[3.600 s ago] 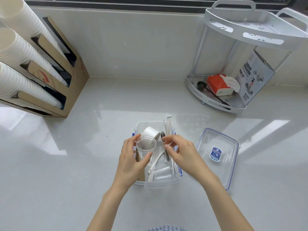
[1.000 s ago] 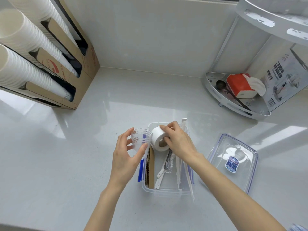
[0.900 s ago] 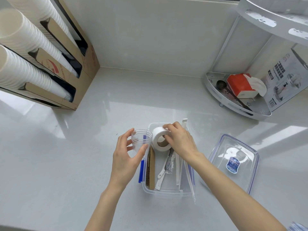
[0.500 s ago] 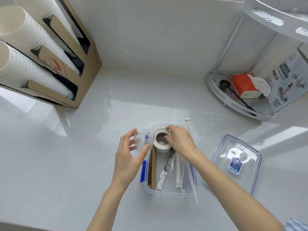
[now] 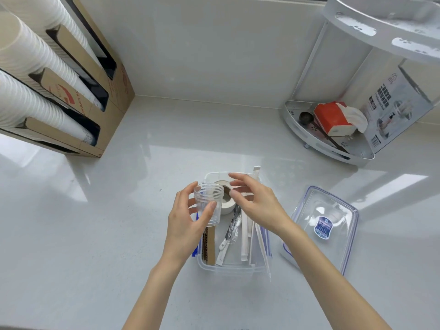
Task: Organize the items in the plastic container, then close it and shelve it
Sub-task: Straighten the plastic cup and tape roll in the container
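Note:
A clear plastic container (image 5: 228,267) stands open on the white counter in front of me. Inside lie a white tape roll (image 5: 225,203) flat at the far end, brown cardboard (image 5: 209,246) along the left wall, a wrapped spoon (image 5: 229,232) and white wrapped straws (image 5: 247,236). My left hand (image 5: 188,220) holds a small clear cup (image 5: 209,201) upright over the container's left side. Just above the tape roll hovers my right hand (image 5: 254,203), fingers spread and empty. The clear lid (image 5: 328,225) with its blue label lies to the right.
A two-tier white corner shelf (image 5: 333,148) at the back right holds a red tissue pack, a dark spoon and a printed box. A cardboard dispenser (image 5: 78,108) with stacks of white paper cups leans at the back left.
My right hand laid the tape roll flat in the container's far end and let it go, lifting off. The left hand brought the clear cup over the container's left side.

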`<state>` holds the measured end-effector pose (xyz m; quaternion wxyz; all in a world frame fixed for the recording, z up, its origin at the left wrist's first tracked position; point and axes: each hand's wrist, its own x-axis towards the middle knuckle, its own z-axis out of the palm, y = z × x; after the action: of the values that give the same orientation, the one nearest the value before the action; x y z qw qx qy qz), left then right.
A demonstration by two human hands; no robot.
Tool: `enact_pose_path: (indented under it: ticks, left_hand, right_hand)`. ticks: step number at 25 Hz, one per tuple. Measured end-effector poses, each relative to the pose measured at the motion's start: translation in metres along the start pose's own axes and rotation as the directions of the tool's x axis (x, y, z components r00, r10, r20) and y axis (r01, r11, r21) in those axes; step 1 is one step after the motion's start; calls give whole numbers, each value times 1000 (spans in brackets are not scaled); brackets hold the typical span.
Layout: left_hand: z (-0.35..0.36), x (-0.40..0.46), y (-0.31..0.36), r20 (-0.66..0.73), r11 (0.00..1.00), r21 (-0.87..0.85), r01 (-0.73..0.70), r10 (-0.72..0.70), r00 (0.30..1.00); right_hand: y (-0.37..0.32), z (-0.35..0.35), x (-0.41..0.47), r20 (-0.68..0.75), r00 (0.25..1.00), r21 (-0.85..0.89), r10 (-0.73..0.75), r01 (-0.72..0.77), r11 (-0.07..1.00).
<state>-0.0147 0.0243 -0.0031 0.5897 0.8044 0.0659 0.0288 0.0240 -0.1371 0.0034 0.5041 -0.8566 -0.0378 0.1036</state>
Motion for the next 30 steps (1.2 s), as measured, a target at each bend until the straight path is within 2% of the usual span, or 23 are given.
enact_pose_path:
  ticks: [3, 9, 13, 16, 19, 25, 27, 30]
  left_hand:
    - [9, -1, 4, 41, 999, -33, 14, -13, 999]
    - [21, -8, 9, 149, 1000, 30, 7, -11, 989]
    - [28, -12, 5, 179, 994, 88, 65, -80, 981]
    - [41, -13, 2, 296, 975, 148, 168, -205, 933]
    - [61, -14, 0, 410, 940, 238, 243, -324, 853]
    - [81, -15, -4, 387, 834, 460, 304, -497, 777]
    - [81, -12, -4, 412, 850, 422, 315, -490, 769]
    - [79, -11, -1, 455, 876, 232, 423, -482, 749]
  right_hand:
    - [-1, 0, -17, 79, 995, 101, -64, 56, 993]
    - [4, 0, -34, 78, 995, 182, -57, 42, 982]
    - [14, -10, -37, -83, 997, 176, -4, 19, 984]
    - [18, -24, -36, -204, 977, 204, 60, -17, 979]
    - [23, -30, -38, -220, 972, 228, 85, -33, 973]
    - [30, -29, -44, -204, 972, 233, 117, -68, 970]
    - [31, -30, -44, -207, 971, 231, 120, -71, 970]
    - [32, -30, -44, -207, 971, 224, 121, -73, 972]
